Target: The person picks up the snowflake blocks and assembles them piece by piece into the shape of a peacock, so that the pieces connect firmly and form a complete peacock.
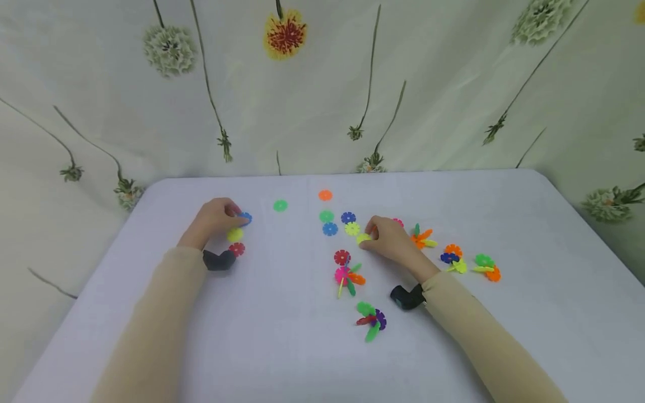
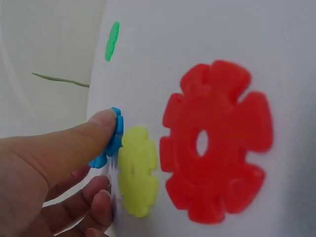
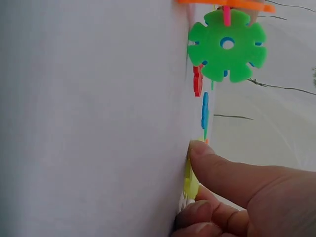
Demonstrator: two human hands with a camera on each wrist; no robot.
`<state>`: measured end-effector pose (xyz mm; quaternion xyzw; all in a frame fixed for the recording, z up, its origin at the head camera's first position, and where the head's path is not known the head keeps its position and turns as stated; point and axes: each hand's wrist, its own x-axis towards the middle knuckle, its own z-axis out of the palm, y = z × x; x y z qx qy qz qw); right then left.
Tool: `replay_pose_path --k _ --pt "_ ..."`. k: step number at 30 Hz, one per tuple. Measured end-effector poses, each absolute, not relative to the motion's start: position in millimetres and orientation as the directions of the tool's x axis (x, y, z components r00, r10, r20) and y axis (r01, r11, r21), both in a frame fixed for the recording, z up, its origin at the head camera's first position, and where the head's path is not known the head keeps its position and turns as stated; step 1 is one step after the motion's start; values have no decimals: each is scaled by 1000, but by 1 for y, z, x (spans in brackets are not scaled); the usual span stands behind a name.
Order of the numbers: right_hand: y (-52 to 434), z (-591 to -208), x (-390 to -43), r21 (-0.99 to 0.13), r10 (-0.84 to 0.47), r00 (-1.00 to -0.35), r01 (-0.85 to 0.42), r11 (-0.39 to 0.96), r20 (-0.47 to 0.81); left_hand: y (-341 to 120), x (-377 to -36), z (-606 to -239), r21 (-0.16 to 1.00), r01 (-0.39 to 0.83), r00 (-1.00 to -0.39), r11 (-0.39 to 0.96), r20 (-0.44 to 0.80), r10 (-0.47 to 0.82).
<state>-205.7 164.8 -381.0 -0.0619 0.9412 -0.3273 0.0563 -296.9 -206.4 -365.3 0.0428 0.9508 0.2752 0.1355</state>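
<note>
On the left side of the table, my left hand (image 1: 214, 221) pinches a blue notched plastic disc (image 1: 246, 218) between thumb and fingers. Just below that disc lie a yellow disc (image 1: 234, 234) and a red disc (image 1: 237, 249). My right hand (image 1: 390, 238), right of the middle, pinches another yellow disc (image 1: 363, 238); the right wrist view shows the thumb on this disc (image 3: 191, 182). Beside it lie a pale yellow disc (image 1: 352, 229), a dark blue disc (image 1: 348, 217) and a lighter blue disc (image 1: 330, 229).
Green discs (image 1: 280, 206) and an orange disc (image 1: 325, 195) lie toward the back edge. Joined disc clusters stand near the right arm: pink-centred (image 1: 342, 275), green-purple (image 1: 372, 321), orange (image 1: 420, 239), and two farther right (image 1: 455, 258). A flowered cloth (image 1: 312, 112) hangs behind the table.
</note>
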Motion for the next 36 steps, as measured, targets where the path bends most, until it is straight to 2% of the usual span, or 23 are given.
replay_pose_path --k 3,8,13,16,19,23,29,33,36 --pt "169 -385 -201 -635 -148 -986 -70 770 -72 -205 -295 -367 580 22 -965 815 -200 168" --pt "184 -387 -178 -762 -200 -975 -58 645 -95 -184 -270 -359 731 114 -972 673 -59 229" --pt "188 -379 -144 -947 -323 -937 23 319 -132 -132 -212 -352 900 186 -924 394 24 382" --pt "180 -370 -122 -981 -363 -915 135 137 -176 -100 -175 -355 937 203 -886 285 52 460" --pt "169 -364 -105 -978 -384 -900 204 47 -206 -79 -151 -361 953 209 -867 221 77 492" --pt "158 -363 -95 -972 -415 -886 234 -17 -206 -66 -137 -369 966 186 -875 181 78 478" --pt "152 -366 -92 -966 -450 -868 256 -44 -210 -61 -130 -374 970 188 -864 157 87 496" --pt "152 -367 -92 -959 -474 -851 279 -43 -226 -61 -127 -374 953 250 -848 173 129 513" --pt "153 -367 -92 -954 -504 -830 297 -36 -239 -61 -125 -374 934 323 -813 153 191 550"
